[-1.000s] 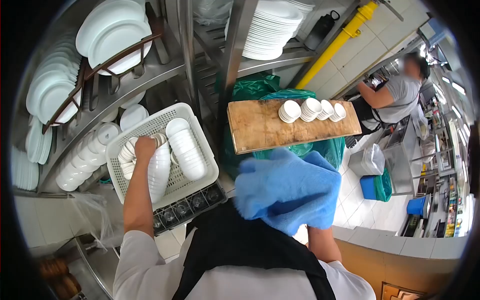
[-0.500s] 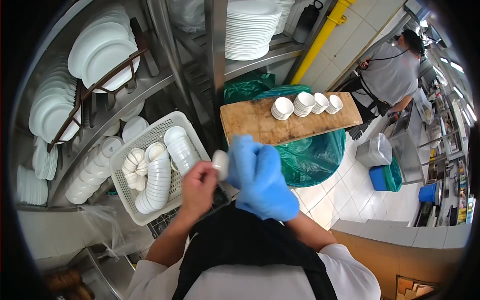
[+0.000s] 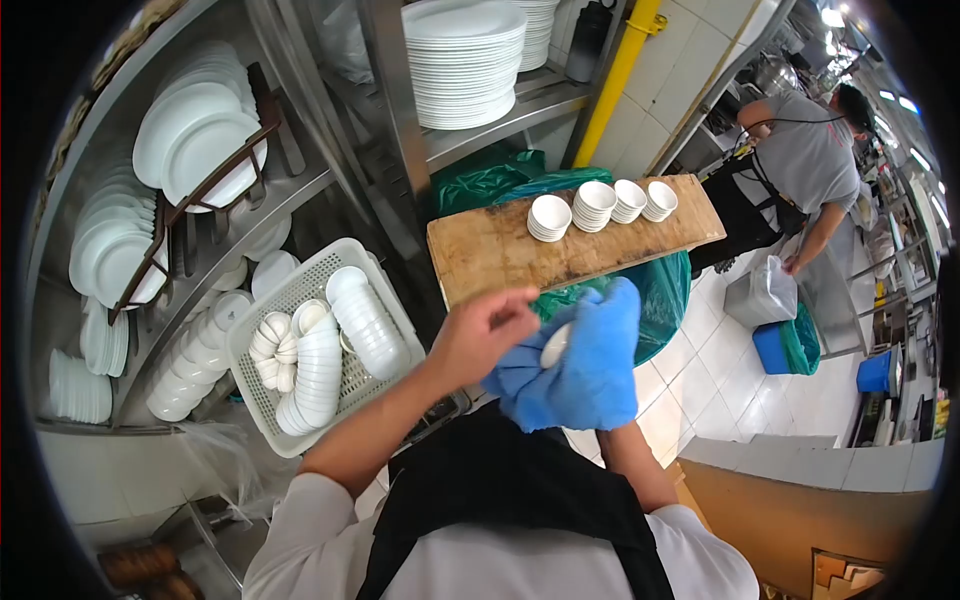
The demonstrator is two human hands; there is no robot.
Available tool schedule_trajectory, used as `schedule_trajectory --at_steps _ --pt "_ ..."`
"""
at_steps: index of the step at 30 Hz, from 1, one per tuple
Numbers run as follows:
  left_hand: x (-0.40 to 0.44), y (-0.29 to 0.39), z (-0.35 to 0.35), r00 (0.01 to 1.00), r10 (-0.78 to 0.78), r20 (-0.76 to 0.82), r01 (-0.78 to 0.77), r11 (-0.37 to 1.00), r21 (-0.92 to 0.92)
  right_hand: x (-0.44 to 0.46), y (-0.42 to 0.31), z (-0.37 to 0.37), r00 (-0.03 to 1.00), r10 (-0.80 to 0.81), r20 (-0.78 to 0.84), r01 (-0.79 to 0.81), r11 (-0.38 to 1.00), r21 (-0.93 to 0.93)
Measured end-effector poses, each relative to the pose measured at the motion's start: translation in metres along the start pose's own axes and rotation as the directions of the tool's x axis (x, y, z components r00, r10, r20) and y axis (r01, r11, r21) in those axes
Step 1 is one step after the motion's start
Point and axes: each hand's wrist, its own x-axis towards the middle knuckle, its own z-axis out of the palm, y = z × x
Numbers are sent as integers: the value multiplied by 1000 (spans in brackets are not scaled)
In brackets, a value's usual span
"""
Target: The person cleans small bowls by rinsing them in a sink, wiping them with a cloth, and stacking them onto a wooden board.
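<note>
Steel shelving (image 3: 395,120) stacked with white plates (image 3: 465,75) stands beyond a wooden board (image 3: 490,250) bearing four stacks of small cups (image 3: 550,218); to its left, a perforated basket (image 3: 310,275) holds white bowls (image 3: 380,325). With a loose, unloaded grip, the left hand (image 3: 485,338) hovers beside a blue cloth (image 3: 605,370). Hidden underneath, the right hand grasps that cloth, a small white dish (image 3: 556,346) showing among its folds.

Stainless-steel shelving (image 3: 395,130) stands just past the wooden board's (image 3: 480,245) far left corner. Beyond the far edge, a yellow pipe (image 3: 614,85) runs up beside pale wall tiles (image 3: 665,85). White floor tiles (image 3: 700,350) below the right end; low tile-capped partition (image 3: 800,500) nearer. Overhead lights (image 3: 832,17) lit.
</note>
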Motion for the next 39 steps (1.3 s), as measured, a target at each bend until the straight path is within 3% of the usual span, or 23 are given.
schedule_trajectory --at_steps 2,3,6,8,11,18,29,36,39 --pt "46 -12 1 982 165 -94 -125 934 334 -2 7 -19 972 233 16 -227 928 296" --pt "73 -22 0 956 275 -101 -182 828 530 -3 9 -30 944 326 43 -313 850 424" --pt "141 -62 2 944 323 -74 -214 764 608 -13 15 -57 862 493 117 -447 631 634" --pt "168 -76 5 918 396 -22 -237 590 772 -21 19 -69 816 556 161 -500 536 680" --pt "181 -79 9 961 276 -7 -157 569 807 -30 28 -85 763 612 207 -557 460 692" --pt "186 -81 15 980 197 -12 -104 569 816 -31 38 -100 721 642 259 -603 397 692" --pt "181 -91 19 918 395 -13 -227 553 801 -16 41 -102 730 612 306 -613 387 689" --pt "177 -88 22 913 406 -49 -228 604 763 -13 39 -102 726 615 307 -608 366 705" --pt "168 -77 27 927 337 -165 -141 719 680 -10 37 -104 733 625 268 -578 365 730"
